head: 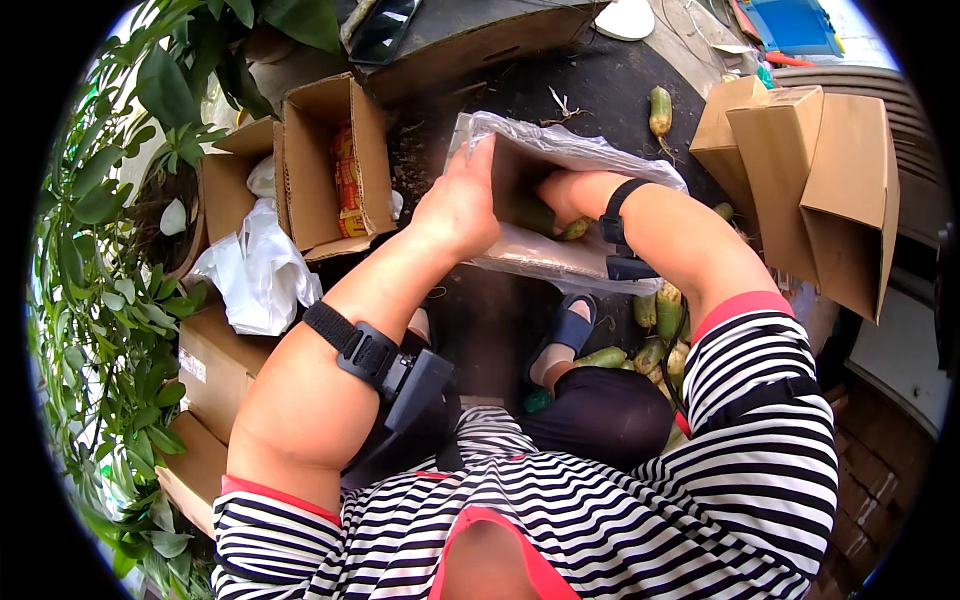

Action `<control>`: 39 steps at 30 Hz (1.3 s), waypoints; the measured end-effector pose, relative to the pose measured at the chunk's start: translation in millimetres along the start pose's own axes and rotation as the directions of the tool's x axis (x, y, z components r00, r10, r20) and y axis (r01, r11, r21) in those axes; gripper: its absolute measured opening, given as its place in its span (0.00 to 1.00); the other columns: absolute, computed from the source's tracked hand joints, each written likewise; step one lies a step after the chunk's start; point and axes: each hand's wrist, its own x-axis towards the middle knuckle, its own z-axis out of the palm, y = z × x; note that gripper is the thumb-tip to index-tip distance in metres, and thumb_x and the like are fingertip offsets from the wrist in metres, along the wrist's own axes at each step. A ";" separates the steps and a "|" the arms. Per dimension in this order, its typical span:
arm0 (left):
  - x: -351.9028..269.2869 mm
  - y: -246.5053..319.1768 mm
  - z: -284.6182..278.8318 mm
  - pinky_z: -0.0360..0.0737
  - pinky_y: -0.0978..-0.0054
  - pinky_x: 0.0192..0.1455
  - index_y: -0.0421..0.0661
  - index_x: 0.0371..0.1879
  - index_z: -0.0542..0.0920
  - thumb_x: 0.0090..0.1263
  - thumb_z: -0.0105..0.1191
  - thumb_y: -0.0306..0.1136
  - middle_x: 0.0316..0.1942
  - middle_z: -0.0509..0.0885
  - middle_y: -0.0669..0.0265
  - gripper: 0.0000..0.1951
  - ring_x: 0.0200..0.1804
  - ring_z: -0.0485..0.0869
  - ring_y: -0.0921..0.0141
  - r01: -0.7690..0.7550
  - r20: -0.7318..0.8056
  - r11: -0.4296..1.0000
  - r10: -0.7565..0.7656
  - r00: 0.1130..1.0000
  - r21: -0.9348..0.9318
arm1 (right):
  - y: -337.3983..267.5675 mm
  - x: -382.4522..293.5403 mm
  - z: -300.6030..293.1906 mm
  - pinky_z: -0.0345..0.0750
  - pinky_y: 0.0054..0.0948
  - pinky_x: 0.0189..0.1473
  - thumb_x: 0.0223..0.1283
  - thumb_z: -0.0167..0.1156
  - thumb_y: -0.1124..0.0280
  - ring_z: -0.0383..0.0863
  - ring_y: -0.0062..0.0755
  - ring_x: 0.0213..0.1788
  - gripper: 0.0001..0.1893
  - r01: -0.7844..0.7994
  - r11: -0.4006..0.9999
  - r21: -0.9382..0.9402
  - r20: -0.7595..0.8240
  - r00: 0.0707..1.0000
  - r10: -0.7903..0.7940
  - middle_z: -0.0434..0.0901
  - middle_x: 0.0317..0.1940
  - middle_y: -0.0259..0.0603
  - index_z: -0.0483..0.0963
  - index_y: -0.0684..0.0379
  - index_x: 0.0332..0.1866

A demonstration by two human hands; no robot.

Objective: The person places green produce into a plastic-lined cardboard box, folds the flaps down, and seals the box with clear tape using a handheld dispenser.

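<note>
In front of me is a cardboard box (555, 259) lined with a clear plastic bag (585, 142). At the box's left end my left hand (461, 199) is on the rim, fingers along the plastic and pointing away from me; whether it grips the edge is unclear. My right hand (559, 191) reaches down inside the box, its fingers mostly hidden. Just below it a green radish (576, 229) partly shows inside; I cannot tell whether the hand touches it. More green radishes (670, 311) lie on the dark ground by my right knee, and a single one (660, 112) lies beyond the box.
An open carton with red and yellow packets (347, 180) stands at left, beside white plastic bags (259, 277). Empty cartons (847, 165) stand at right. A phone (384, 30) rests on a large box (487, 52) at the top. Leafy plants (97, 300) line the left side.
</note>
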 end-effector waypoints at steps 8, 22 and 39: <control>7.5 -5.6 1.8 0.62 0.65 0.76 0.36 0.75 0.53 0.55 0.55 0.24 0.72 0.61 0.40 0.44 0.73 0.64 0.50 -0.115 -0.063 0.993 0.113 0.992 -0.029 | 38.3 -183.7 5.9 0.72 0.29 0.64 0.62 0.65 0.66 0.78 0.30 0.58 0.30 0.335 0.566 0.753 -0.469 0.877 0.106 0.78 0.57 0.45 0.67 0.64 0.68; 14.0 -32.0 -3.1 0.67 0.71 0.68 0.41 0.75 0.59 0.64 0.58 0.28 0.68 0.70 0.53 0.38 0.66 0.72 0.64 -0.175 -0.109 0.968 0.157 0.982 -0.180 | -140.5 -259.6 595.1 0.77 0.28 0.32 0.70 0.56 0.61 0.83 0.29 0.33 0.12 0.717 -0.679 0.159 0.759 0.351 0.548 0.82 0.35 0.36 0.74 0.59 0.46; 8.8 -4.0 6.7 0.46 0.68 0.78 0.43 0.78 0.47 0.68 0.54 0.24 0.79 0.48 0.53 0.41 0.80 0.47 0.63 -0.101 -0.209 0.963 0.049 0.977 -0.249 | -35.9 -104.4 501.5 0.72 0.44 0.62 0.53 0.63 0.71 0.73 0.50 0.61 0.22 0.063 -0.201 0.978 0.199 0.044 0.979 0.75 0.58 0.44 0.74 0.56 0.56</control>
